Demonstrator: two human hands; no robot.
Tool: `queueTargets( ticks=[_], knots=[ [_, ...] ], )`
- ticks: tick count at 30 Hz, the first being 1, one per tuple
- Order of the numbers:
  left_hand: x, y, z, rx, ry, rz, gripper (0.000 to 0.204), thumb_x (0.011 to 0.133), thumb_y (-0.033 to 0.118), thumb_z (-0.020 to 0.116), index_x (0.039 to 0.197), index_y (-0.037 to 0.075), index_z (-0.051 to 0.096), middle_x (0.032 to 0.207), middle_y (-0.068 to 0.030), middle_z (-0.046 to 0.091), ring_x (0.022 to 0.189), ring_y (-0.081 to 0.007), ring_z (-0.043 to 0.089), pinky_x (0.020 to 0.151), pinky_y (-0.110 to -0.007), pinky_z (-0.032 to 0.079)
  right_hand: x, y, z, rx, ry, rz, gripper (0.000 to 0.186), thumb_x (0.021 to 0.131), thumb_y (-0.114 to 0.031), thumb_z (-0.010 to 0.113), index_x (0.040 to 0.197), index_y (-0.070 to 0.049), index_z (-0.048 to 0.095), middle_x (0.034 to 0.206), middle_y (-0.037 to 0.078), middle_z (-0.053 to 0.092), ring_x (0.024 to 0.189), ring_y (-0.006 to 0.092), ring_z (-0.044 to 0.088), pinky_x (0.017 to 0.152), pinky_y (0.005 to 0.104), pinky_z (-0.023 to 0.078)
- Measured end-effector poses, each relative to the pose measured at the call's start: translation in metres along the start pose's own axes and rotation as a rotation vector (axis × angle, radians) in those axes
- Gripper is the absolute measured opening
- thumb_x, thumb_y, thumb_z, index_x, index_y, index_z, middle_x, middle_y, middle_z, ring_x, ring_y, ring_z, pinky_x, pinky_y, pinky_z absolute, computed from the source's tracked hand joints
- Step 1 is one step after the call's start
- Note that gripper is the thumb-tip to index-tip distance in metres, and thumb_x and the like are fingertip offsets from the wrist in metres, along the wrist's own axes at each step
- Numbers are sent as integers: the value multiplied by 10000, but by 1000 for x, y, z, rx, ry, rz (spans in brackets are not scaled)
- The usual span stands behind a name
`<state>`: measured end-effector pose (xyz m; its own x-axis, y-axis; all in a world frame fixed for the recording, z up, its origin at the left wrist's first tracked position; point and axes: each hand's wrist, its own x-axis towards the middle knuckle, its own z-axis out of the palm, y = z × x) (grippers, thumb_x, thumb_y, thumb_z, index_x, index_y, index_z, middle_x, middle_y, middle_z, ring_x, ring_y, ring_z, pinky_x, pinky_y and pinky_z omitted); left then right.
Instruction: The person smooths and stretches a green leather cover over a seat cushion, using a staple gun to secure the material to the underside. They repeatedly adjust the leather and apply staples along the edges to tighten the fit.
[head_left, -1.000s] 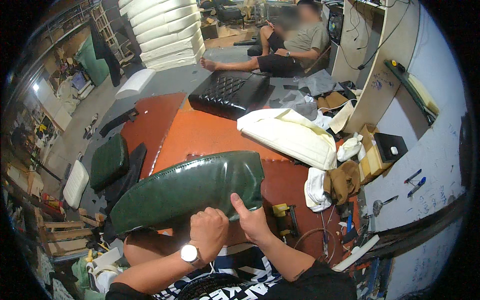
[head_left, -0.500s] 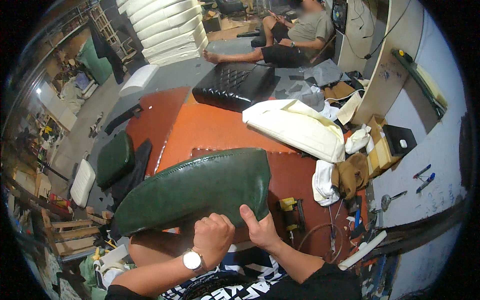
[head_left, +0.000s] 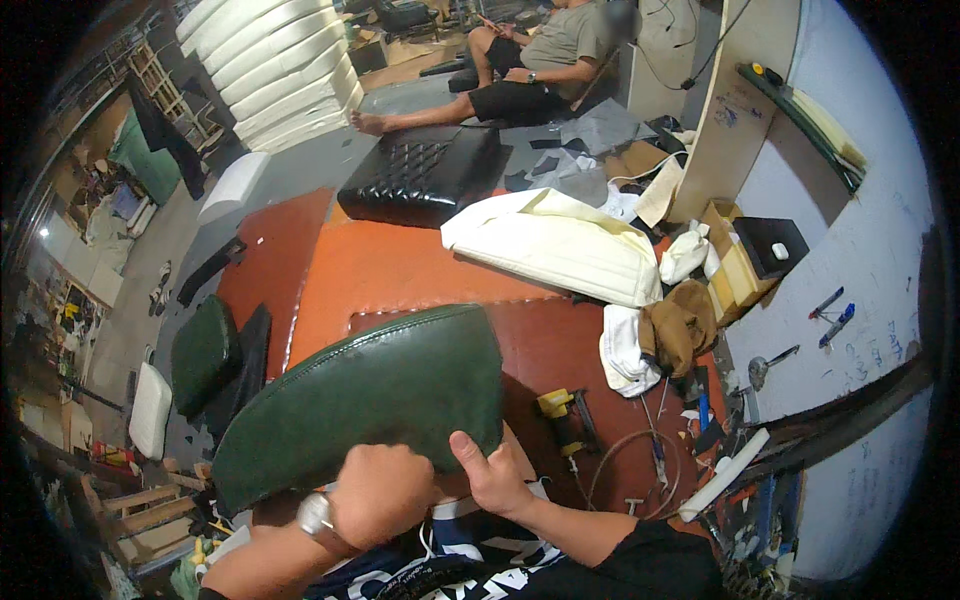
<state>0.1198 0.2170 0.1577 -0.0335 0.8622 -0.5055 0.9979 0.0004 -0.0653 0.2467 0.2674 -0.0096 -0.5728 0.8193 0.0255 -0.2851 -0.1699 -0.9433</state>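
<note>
A long green leather cushion with a stitched curved top edge leans upright in front of me over my lap. My left hand is closed in a fist at its lower edge, slightly blurred, with a watch on the wrist. My right hand grips the cushion's lower right corner, thumb raised on the front face and fingers hidden behind. A yellow staple gun with a hose lies to the right of the cushion on the red padded surface.
A black quilted cushion, cream cushion, folded cloths and green pads lie around me. A seated person is beyond, beside stacked white foam. A marked wall stands at the right.
Both hands and the green cushion sit lower and further left in the picture, as does most of the background. My left hand has blurred; both grips look much the same.
</note>
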Motion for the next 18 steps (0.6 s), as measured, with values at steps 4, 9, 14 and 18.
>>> queueTargets(
  ticks=[4, 9, 14, 18],
  knots=[
    [58, -29, -44, -154, 645, -60, 485, 976, 457, 663, 1259, 65, 706, 1286, -225, 688, 1252, -426, 633, 1066, -543, 482, -1, 1, 5, 45, 82, -11, 416, 1121, -373, 585, 1288, 6, 629, 1115, 76, 709, 980, 177, 651, 858, 371, 518],
    [88, -22, 27, -81, 788, -169, 913, 952, 637, 638, 1603, 29, 439, 1668, -234, 396, 1570, -425, 324, 1287, -625, 165, -8, -12, 8, -84, 93, -2, 391, 1131, -381, 553, 1151, -12, 682, 871, 21, 665, 815, 146, 615, 740, 369, 498],
    [93, -15, 24, -63, 772, -182, 987, 942, 676, 631, 1613, -8, 396, 1684, -236, 365, 1590, -420, 288, 1285, -618, 176, -8, 3, -22, -131, -114, 357, 395, 1106, -380, 605, 1283, -29, 568, 1118, 51, 628, 988, 132, 574, 927, 297, 488],
    [87, -13, 31, -39, 757, -201, 1039, 925, 711, 628, 1622, -17, 372, 1695, -239, 345, 1599, -419, 270, 1285, -614, 178, -17, 23, -26, -281, 345, -110, 513, 1016, -418, 746, 1263, 7, 600, 1053, 90, 657, 898, 154, 608, 812, 335, 531]
  ],
)
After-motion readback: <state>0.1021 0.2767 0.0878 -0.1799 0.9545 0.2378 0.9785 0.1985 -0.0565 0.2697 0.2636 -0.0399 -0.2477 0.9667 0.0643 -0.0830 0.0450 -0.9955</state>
